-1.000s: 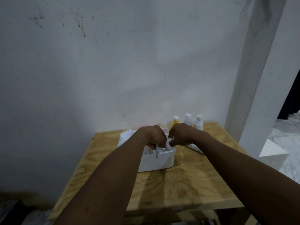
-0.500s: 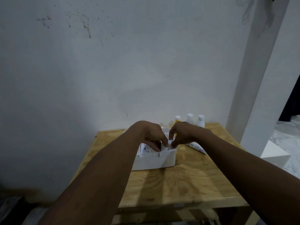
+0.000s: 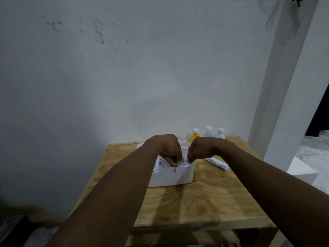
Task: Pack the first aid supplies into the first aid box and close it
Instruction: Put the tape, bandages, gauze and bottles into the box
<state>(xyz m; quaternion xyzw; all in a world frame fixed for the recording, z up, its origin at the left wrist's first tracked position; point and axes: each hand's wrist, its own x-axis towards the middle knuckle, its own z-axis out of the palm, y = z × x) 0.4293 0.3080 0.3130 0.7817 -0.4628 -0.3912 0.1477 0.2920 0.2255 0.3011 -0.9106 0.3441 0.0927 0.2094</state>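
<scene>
Left hand (image 3: 170, 148) and right hand (image 3: 201, 149) pinch packet (image 3: 183, 162) inside box (image 3: 172, 177); yellow bottle (image 3: 195, 137), tube (image 3: 217, 164) behind.

The head camera looks forward and slightly down from seemingly close by the tabletop's (image 3: 213, 202) near edge toward the first aid box (image 3: 170, 177).

Table (image 3: 204, 202) is bare plywood, matt, with bold grain. The box (image 3: 170, 177) is smooth white plastic with a slight sheen. The packet (image 3: 183, 162) in it is paper or film, can't tell which. Yellow bottle (image 3: 195, 136) and cloudy bottles (image 3: 208, 132) look plastic. Tube (image 3: 218, 164) is glossy, wall (image 3: 160, 68) matt and speckled.
</scene>
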